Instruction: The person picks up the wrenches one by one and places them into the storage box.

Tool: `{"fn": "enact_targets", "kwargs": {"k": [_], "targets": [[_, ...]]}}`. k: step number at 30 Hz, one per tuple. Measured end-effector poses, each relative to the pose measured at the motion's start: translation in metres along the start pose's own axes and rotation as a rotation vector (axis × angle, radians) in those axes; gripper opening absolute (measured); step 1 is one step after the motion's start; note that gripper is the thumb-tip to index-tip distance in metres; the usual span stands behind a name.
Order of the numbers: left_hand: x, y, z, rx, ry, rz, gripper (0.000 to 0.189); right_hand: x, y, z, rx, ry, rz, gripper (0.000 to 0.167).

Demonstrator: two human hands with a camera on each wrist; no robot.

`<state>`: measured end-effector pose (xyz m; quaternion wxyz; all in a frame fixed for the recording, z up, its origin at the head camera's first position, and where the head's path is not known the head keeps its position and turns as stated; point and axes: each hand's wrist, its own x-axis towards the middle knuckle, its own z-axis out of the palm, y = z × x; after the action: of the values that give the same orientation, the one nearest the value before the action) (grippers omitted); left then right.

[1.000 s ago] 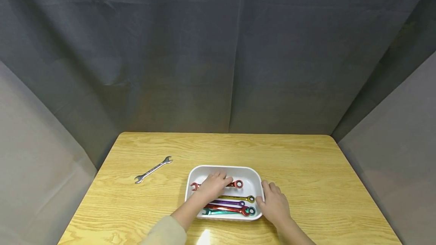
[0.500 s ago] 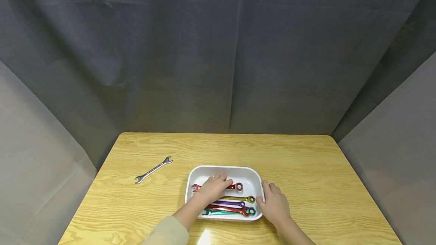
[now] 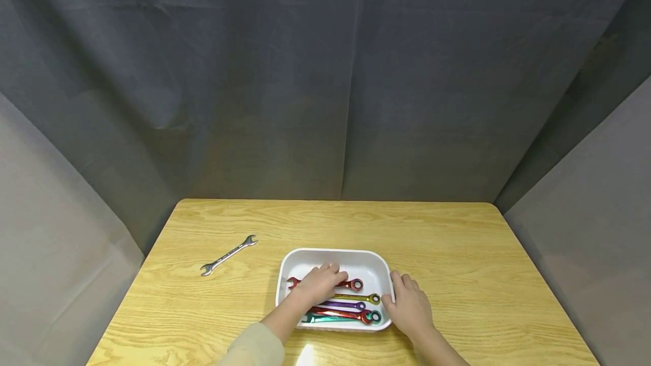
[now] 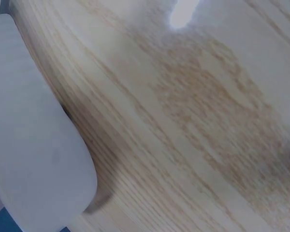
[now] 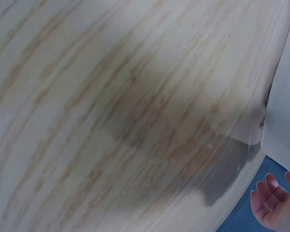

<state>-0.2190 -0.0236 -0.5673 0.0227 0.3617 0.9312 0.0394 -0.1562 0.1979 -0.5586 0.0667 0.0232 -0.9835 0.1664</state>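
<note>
A white tray (image 3: 335, 251) stands near the front of the table, several coloured wrenches lying crosswise in it. Inside, my left hand (image 3: 317, 285) holds a red combination wrench (image 3: 348, 284) by its middle; both wrench ends show, the shank is hidden under the fingers. Nearer to me lie a yellow wrench (image 3: 356, 297), a purple wrench (image 3: 346, 304), a larger red wrench (image 3: 346, 314) and a green wrench (image 3: 330, 319), partly overlapping. At the tray's right side my right hand (image 3: 411, 305) grips the rim, thumb toward the inside and fingers along the outside.
A silver open-end wrench (image 3: 229, 255) lies slantwise on the wooden table (image 3: 447, 242), left of the tray. Behind the table hangs a dark grey curtain (image 3: 285, 100). Part of a hand (image 5: 275, 203) shows at the right wrist view's lower right corner.
The red wrench under my left hand has shifted toward me, nearer to the yellow one. The left hand has moved slightly with it; my right hand stays at the tray's rim.
</note>
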Motion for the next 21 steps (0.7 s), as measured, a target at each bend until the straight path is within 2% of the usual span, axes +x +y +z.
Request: {"fn": "enact_targets", "kwargs": {"k": [5,21], "targets": [[0.0002,-0.0013,0.0007,0.0,-0.041,0.019,0.033,0.0001,-0.0009,-0.0002,0.0,0.006,0.003,0.041],[-0.0004,-0.0027,-0.0042,-0.069,-0.06,0.015,0.037,-0.0004,-0.0005,-0.0011,0.003,-0.011,0.009,0.044]]}}
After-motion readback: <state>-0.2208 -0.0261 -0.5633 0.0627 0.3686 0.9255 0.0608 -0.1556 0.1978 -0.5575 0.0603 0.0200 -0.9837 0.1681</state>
